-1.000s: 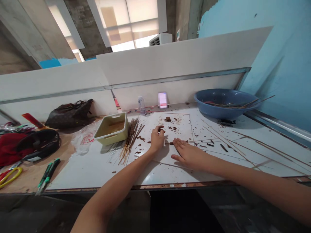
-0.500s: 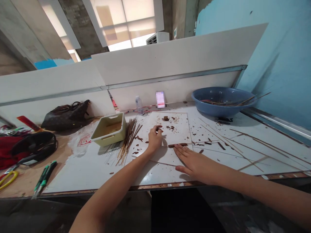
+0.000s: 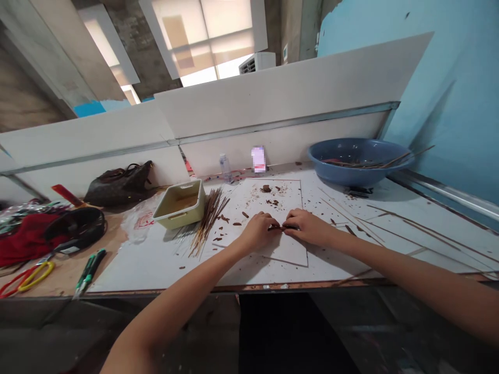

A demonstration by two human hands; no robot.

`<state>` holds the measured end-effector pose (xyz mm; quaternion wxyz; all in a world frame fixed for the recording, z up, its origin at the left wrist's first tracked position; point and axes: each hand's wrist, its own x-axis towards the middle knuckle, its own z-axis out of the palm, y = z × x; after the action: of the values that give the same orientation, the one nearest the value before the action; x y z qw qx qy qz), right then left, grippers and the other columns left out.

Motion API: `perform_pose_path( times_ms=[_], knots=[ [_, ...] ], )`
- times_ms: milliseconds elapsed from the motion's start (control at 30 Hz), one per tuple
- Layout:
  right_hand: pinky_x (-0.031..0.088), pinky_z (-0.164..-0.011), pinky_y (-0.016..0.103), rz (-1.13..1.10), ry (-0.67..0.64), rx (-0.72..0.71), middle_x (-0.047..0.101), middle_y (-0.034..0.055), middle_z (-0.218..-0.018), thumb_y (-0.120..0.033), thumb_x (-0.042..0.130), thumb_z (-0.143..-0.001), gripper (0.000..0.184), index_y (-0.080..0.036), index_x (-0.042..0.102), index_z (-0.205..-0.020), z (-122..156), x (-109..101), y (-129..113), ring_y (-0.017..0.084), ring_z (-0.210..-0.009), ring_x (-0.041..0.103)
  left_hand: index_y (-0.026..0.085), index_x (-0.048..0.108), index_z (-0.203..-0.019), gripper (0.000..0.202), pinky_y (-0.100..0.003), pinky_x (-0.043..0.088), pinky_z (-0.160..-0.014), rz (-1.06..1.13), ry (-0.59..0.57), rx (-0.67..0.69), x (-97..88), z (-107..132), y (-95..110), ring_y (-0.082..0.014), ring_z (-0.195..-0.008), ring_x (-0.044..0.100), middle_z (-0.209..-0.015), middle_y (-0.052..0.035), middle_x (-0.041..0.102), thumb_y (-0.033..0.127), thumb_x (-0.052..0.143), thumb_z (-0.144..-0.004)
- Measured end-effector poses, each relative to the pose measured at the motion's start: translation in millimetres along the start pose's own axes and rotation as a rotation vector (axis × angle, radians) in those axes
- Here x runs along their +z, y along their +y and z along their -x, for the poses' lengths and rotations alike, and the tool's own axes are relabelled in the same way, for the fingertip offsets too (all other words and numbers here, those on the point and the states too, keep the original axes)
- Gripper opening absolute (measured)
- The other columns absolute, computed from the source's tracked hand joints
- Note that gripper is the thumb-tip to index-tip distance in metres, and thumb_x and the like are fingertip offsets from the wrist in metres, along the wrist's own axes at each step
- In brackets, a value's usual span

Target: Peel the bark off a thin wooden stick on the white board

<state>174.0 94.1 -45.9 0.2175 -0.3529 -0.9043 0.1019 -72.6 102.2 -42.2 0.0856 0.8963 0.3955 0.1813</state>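
Observation:
My left hand [image 3: 257,232] and my right hand [image 3: 306,226] meet fingertip to fingertip over a white board [image 3: 265,218] on the table. Both are curled, pinching a small roll of brown paste [image 3: 277,227] between them. Crumbs and lumps of the same brown paste [image 3: 267,188] lie farther back on the board. A bundle of thin sticks [image 3: 207,218] lies just left of my left hand.
A yellow tray [image 3: 181,204] sits left of the sticks. A blue basin [image 3: 356,162] with sticks stands at the back right. A small bottle [image 3: 224,167] and a phone [image 3: 258,159] lean by the partition. Bag [image 3: 119,183], scissors [image 3: 27,277] and green knives [image 3: 89,271] lie left.
My right hand was flat on the board, rolling the brown piece; it has curled and moved left. My left hand shifted to meet it, and both now pinch the roll.

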Motion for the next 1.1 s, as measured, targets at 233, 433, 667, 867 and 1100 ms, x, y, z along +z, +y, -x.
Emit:
perform_pose_path(
  times_ms=[233, 433, 667, 867, 1100],
  knots=[
    [0.042, -0.083, 0.04, 0.084, 0.017, -0.143, 0.068, 0.0083, -0.086, -0.042, 0.051, -0.113, 0.044, -0.024, 0.088, -0.099, 0.3, 3.0, 8.6, 0.023, -0.083, 0.058, 0.024, 0.09, -0.104, 0.013, -0.037, 0.054, -0.092, -0.023, 0.051, -0.018, 2.9, 8.6, 1.6, -0.027, -0.103, 0.064, -0.091, -0.0075, 0.08, 0.028, 0.08, -0.098],
    [0.041, -0.084, 0.039, 0.077, 0.021, -0.11, 0.069, 0.0079, -0.083, -0.043, 0.051, -0.113, 0.043, -0.023, 0.088, -0.105, 3.1, 1.1, 8.2, 0.024, -0.083, 0.058, 0.026, 0.091, -0.101, 0.01, -0.037, 0.054, -0.089, 0.006, 0.074, -0.034, 2.3, 8.9, 0.6, -0.0262, -0.101, 0.062, -0.086, -0.007, 0.078, 0.03, 0.082, -0.096],
    [0.045, -0.083, 0.039, 0.012, 0.028, -0.057, 0.068, 0.0082, -0.079, -0.038, 0.058, -0.111, 0.037, -0.02, 0.089, -0.099, 12.3, -4.4, 9.8, 0.024, -0.082, 0.06, 0.026, 0.09, -0.102, 0.011, -0.037, 0.054, -0.088, 0.026, 0.084, -0.061, 4.1, 13.7, 0.9, -0.0269, -0.102, 0.062, -0.089, -0.0076, 0.079, 0.029, 0.081, -0.097],
    [0.049, -0.085, 0.04, 0.074, -0.008, -0.087, 0.069, 0.0085, -0.084, -0.033, 0.057, -0.112, 0.034, -0.02, 0.086, -0.099, 17.2, -7.1, -2.7, 0.024, -0.085, 0.062, 0.025, 0.089, -0.103, 0.013, -0.04, 0.054, -0.093, -0.067, 0.026, 0.019, -12.8, 24.0, 13.6, -0.0268, -0.099, 0.063, -0.089, -0.0076, 0.079, 0.03, 0.078, -0.1],
    [0.054, -0.109, 0.056, 0.254, 0.131, 0.018, 0.074, 0.0223, -0.138, -0.042, 0.057, -0.111, 0.045, -0.015, 0.072, -0.143, 53.0, 10.2, -53.4, 0.038, -0.131, 0.066, 0.014, 0.072, -0.139, 0.036, -0.056, 0.049, -0.116, -0.433, 0.092, -0.11, -13.1, 75.2, 63.4, -0.0365, -0.135, 0.061, -0.135, -0.017, 0.076, 0.03, 0.06, -0.109]
  ],
)
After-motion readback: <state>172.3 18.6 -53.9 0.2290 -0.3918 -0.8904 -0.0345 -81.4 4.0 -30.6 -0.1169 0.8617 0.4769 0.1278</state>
